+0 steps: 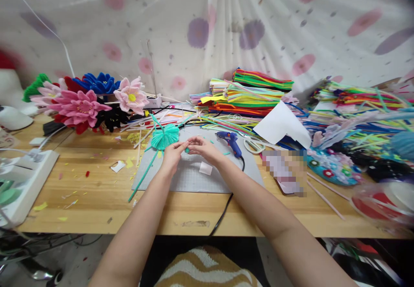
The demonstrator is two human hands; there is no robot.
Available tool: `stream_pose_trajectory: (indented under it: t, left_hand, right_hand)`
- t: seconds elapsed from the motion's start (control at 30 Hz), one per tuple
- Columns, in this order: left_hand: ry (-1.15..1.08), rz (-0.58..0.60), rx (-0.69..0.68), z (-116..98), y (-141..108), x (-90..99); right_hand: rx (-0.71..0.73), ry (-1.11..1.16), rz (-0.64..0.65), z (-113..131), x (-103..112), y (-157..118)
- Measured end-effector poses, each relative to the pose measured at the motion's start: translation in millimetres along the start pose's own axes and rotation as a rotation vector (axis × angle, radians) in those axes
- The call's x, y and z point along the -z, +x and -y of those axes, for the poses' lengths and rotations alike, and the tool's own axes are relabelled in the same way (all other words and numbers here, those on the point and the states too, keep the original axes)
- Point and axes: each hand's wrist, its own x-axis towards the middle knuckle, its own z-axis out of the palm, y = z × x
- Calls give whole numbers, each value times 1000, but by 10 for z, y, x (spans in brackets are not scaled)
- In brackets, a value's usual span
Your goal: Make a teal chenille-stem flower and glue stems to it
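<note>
My left hand (174, 154) and my right hand (203, 147) meet fingertip to fingertip over the grey cutting mat (220, 183). Between them shows a small teal piece of pipe cleaner (186, 150), mostly hidden by the fingers. Both hands are closed around it in a pinch. Just left of my left hand lies a teal fan-shaped leaf (164, 136) of pipe cleaners, with a long green stem (142, 179) running toward the front. A blue glue gun (230, 141) rests on the mat beyond my right hand. A small pale paper square (205, 168) lies below the hands.
White-handled scissors (254, 146) lie by the mat's right edge, near a white paper sheet (282, 125). Bundled pipe cleaners (258, 91) are piled at the back. Fuzzy flowers (77, 106) stand back left, above a power strip (30, 183). A black cord (223, 216) crosses the front edge.
</note>
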Motion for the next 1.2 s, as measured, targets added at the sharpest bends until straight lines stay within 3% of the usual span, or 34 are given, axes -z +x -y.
stream_pose_trajectory:
  t: [0.2, 0.27, 0.33, 0.43, 0.57, 0.67, 0.77, 0.9, 1.0, 1.07, 1.1, 1.13, 1.2]
  left_hand:
    - [137, 79, -128, 43, 36, 12]
    - [207, 52, -175, 63, 59, 40]
    - [256, -66, -229, 81, 102, 112]
    - [339, -336, -259, 98, 227, 290]
    - [670, -550, -425, 123, 485, 468]
    - [806, -462, -468, 156, 668, 469]
    - [829, -376, -387, 148, 763, 428]
    - [564, -460, -267, -21, 732, 439]
    - [-5, -432, -187, -242, 630, 489]
    - [-361, -295, -11, -385, 541, 526]
    - [-487, -154, 69, -442, 495, 543]
    - [-591, -41, 135, -486, 451, 556]
    - [-730, 78, 212, -528, 374, 569]
  right_hand:
    - [-49, 66, -35, -14, -50, 3]
    - [-65, 38, -58, -8, -43, 7]
    - [-80, -2, -83, 1, -5, 5]
    - [-71, -55, -131, 10, 113, -19]
    - [-14, -100, -181, -9, 286, -79]
    - [4, -143, -225, -43, 343, -119]
    - [43, -210, -249, -79, 351, -147]
    - [159, -252, -296, -99, 385, -200]
    - [251, -285, -321, -58, 438, -278]
    - [294, -350, -314, 15, 464, -348]
    - [309, -396, -307, 67, 469, -386]
    - [325, -449, -304, 128, 466, -426]
    - [371, -587, -306, 273, 434, -502]
